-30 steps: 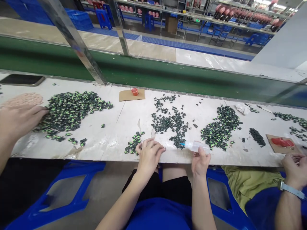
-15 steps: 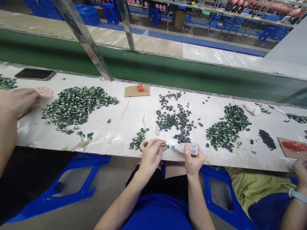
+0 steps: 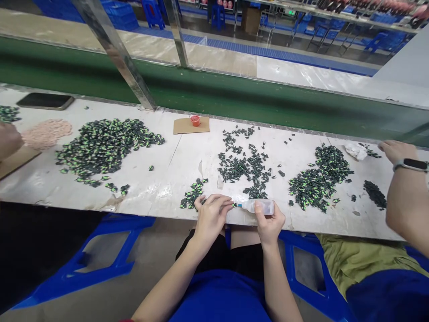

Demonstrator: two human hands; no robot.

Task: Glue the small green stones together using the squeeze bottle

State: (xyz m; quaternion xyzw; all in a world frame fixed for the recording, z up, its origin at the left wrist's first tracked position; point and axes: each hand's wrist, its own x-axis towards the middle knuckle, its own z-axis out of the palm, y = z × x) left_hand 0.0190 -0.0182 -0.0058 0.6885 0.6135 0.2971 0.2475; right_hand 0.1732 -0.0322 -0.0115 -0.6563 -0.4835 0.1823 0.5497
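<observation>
At the table's front edge, my left hand point(image 3: 213, 214) pinches a small dark green part point(image 3: 235, 205) between its fingertips. My right hand point(image 3: 270, 222) is closed round a translucent squeeze bottle point(image 3: 263, 206) that lies sideways, its blue tip touching or almost touching that part. A small pile of green-dotted dark parts point(image 3: 192, 194) sits just left of my left hand. Behind my hands lie many loose dark green pieces point(image 3: 237, 167). Farther back, a red cup point(image 3: 195, 120) stands on a piece of cardboard point(image 3: 182, 126).
Large piles of green-dotted parts lie to the left point(image 3: 107, 150) and right point(image 3: 317, 181). A phone point(image 3: 45, 101) and pink pieces point(image 3: 48, 133) are at far left. Another person's hand point(image 3: 398, 151) reaches in at right; one more point(image 3: 9, 139) shows at the left edge. A metal post point(image 3: 117, 58) rises behind.
The person at right has reached forward across the table. The hand at left has drawn back from the pink pieces. My hands hold nearly the same pose; the bottle has shifted slightly left.
</observation>
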